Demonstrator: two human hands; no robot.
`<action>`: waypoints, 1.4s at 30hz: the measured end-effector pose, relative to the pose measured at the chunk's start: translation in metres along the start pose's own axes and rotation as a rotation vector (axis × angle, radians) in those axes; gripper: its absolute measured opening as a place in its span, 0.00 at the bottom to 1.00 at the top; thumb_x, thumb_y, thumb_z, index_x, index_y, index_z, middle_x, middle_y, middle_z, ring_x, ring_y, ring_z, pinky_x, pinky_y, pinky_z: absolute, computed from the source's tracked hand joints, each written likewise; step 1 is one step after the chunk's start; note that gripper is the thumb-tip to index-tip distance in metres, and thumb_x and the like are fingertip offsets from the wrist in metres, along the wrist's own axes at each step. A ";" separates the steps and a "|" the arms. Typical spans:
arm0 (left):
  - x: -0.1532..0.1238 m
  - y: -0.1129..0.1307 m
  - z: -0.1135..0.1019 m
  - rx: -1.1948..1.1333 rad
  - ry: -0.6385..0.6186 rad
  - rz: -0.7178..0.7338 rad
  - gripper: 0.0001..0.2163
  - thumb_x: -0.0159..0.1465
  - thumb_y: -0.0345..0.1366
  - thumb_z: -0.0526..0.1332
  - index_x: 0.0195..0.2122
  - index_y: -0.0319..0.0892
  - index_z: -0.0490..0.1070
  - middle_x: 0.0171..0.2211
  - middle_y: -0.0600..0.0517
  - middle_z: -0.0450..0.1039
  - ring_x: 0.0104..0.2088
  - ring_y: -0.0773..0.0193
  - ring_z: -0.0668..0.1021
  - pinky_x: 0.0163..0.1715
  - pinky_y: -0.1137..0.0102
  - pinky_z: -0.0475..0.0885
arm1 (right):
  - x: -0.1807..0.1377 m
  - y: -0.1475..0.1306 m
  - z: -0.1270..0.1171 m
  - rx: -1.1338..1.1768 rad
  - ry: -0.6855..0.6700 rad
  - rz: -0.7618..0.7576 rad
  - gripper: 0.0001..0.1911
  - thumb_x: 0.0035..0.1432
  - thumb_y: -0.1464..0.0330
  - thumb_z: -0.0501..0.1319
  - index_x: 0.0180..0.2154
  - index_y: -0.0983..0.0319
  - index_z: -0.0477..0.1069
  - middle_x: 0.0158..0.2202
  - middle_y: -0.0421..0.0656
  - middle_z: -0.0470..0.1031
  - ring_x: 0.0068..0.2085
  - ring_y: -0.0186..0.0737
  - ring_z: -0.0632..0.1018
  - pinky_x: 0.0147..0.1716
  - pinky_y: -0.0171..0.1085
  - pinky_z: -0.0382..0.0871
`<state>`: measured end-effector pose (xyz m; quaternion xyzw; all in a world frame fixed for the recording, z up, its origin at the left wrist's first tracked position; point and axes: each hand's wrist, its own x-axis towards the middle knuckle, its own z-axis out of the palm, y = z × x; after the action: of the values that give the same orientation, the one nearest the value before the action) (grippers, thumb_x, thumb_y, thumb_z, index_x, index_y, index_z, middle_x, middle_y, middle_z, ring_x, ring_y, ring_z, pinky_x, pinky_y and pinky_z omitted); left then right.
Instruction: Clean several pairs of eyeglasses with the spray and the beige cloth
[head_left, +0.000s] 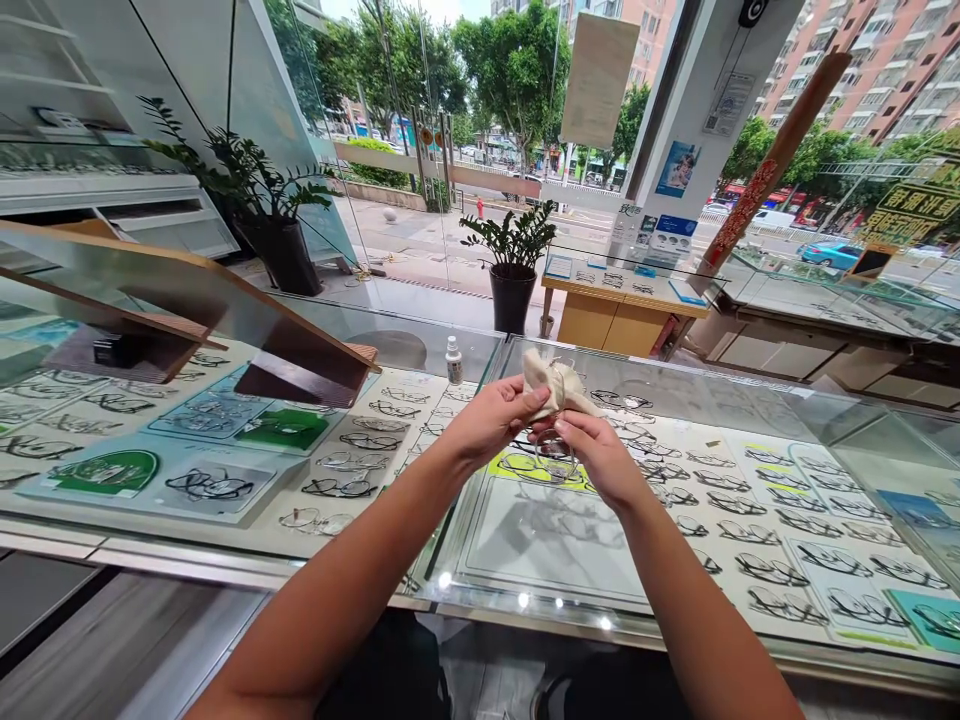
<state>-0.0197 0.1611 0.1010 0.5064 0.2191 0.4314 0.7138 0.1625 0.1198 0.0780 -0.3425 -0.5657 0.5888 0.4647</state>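
Note:
Both hands are raised over the glass counter, close together. In my left hand [491, 415] a crumpled cream cloth [556, 384] is pinched between thumb and fingers. My right hand [600, 452] is closed beside it, its fingers around a pair of thin-rimmed eyeglasses [556, 462] that hangs below the cloth. Part of the eyeglasses is hidden by the cloth and fingers, and its outline blends with the frames displayed behind. A small white bottle [454, 362] stands upright on the counter, beyond my left hand.
Rows of eyeglasses [772, 568] lie under the counter's glass top [540, 560]. At the left a wooden-edged mirror stand [300, 345] rises from the counter. Farther off are potted plants [510, 295], a wooden display table [600, 325] and glass doors.

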 end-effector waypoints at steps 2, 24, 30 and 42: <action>0.000 0.001 0.001 -0.036 -0.014 -0.010 0.20 0.58 0.48 0.77 0.38 0.38 0.74 0.24 0.55 0.68 0.24 0.70 0.68 0.25 0.73 0.63 | 0.000 -0.001 0.001 0.070 -0.003 0.032 0.18 0.63 0.50 0.69 0.43 0.56 0.85 0.43 0.47 0.85 0.47 0.50 0.83 0.53 0.49 0.74; 0.009 -0.017 0.001 -0.004 0.063 0.089 0.25 0.61 0.59 0.71 0.33 0.40 0.70 0.18 0.55 0.69 0.17 0.70 0.69 0.17 0.74 0.64 | 0.004 0.005 0.003 0.111 0.046 0.042 0.17 0.58 0.53 0.73 0.40 0.59 0.84 0.42 0.46 0.86 0.45 0.47 0.82 0.55 0.49 0.72; 0.008 -0.013 0.002 -0.029 0.051 0.122 0.26 0.51 0.43 0.82 0.44 0.38 0.74 0.30 0.53 0.77 0.23 0.72 0.74 0.23 0.75 0.68 | 0.004 0.004 0.003 0.191 0.090 0.058 0.17 0.54 0.54 0.75 0.40 0.58 0.84 0.40 0.45 0.86 0.45 0.47 0.82 0.54 0.48 0.73; 0.011 -0.016 0.000 -0.045 0.042 0.138 0.26 0.50 0.42 0.82 0.45 0.38 0.74 0.31 0.53 0.77 0.29 0.69 0.77 0.31 0.73 0.70 | 0.007 0.010 0.003 0.223 0.169 0.015 0.14 0.53 0.56 0.75 0.35 0.58 0.85 0.38 0.45 0.86 0.44 0.46 0.82 0.54 0.48 0.73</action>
<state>-0.0074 0.1681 0.0876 0.4948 0.1889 0.4950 0.6888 0.1554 0.1261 0.0697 -0.3415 -0.4529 0.6206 0.5414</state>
